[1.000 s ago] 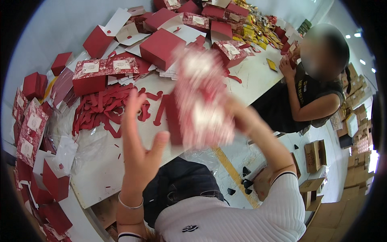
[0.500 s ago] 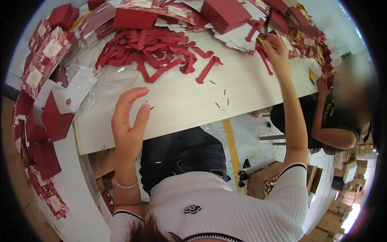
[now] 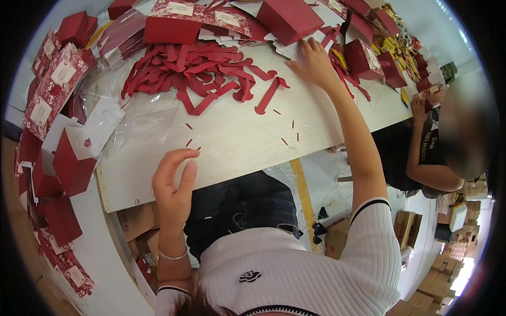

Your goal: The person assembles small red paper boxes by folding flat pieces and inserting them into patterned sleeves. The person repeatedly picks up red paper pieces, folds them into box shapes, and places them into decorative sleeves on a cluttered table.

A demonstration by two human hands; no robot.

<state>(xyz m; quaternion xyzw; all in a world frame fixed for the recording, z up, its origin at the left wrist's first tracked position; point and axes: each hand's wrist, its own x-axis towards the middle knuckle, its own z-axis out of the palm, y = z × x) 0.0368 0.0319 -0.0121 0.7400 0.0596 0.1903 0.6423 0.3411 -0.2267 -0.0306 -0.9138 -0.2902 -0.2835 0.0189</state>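
Observation:
My left hand (image 3: 176, 184) hovers over the front edge of the white table, thumb apart from curled fingers, with nothing in it. Out at the back, my right hand (image 3: 317, 64) lies with fingers and thumb apart on a stack of white flat card sheets (image 3: 289, 51). Its fingertips are at the sheets' edge, just beside a closed red box (image 3: 290, 20) resting on top. A heap of red ribbon-like strips (image 3: 195, 71) spreads between my hands, and one strip (image 3: 271, 96) lies apart from it.
Open red boxes with white lining (image 3: 76, 158) crowd the left, near clear plastic wrap (image 3: 142, 121). Small dark red slivers (image 3: 293, 125) dot the tabletop. More red boxes (image 3: 363, 59) and yellow packets (image 3: 403, 52) fill the back right. A co-worker (image 3: 416, 150) sits at right.
My right hand has moved left, from the strips at the back right to the white card stack. Near my left hand, which has shifted slightly nearer, more slivers now show on the table.

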